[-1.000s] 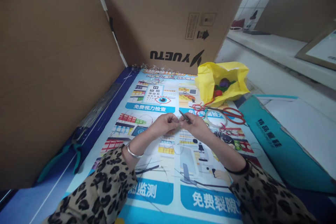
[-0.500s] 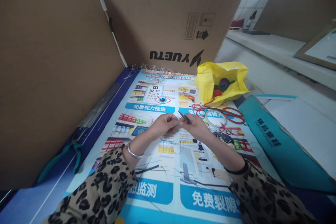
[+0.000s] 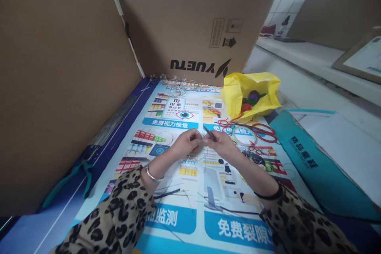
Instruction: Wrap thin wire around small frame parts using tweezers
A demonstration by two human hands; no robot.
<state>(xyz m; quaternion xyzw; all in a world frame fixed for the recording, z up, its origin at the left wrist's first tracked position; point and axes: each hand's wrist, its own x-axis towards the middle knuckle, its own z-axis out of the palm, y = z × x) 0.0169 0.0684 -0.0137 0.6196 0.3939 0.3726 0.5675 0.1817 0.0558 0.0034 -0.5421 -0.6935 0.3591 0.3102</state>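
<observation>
My left hand (image 3: 188,143) is closed in a pinch over the middle of the printed sheet, its fingertips on what looks like thin wire. Almost touching it, my right hand (image 3: 220,142) grips a slim dark pointed tool (image 3: 210,133), whose tip sticks out up and to the left. The exact kind of tool is hidden by the fingers. Between the two hands the wire is too fine to follow clearly, though faint thin loops hang just below them. Loose cut wires (image 3: 175,194) lie on the sheet nearer me.
Teal-handled pliers (image 3: 71,178) and a bundle of straight wires (image 3: 111,127) lie left. A yellow bag (image 3: 253,95) holds coloured yarn. Red-handled scissors (image 3: 264,133) and a clear spool ring (image 3: 244,136) sit right, beside a teal box (image 3: 306,162). Cardboard walls (image 3: 190,20) stand behind and left.
Both hands stay together at nearly the same spot, with only slight finger movement. The view has shifted a little; the tool remains in my right hand.
</observation>
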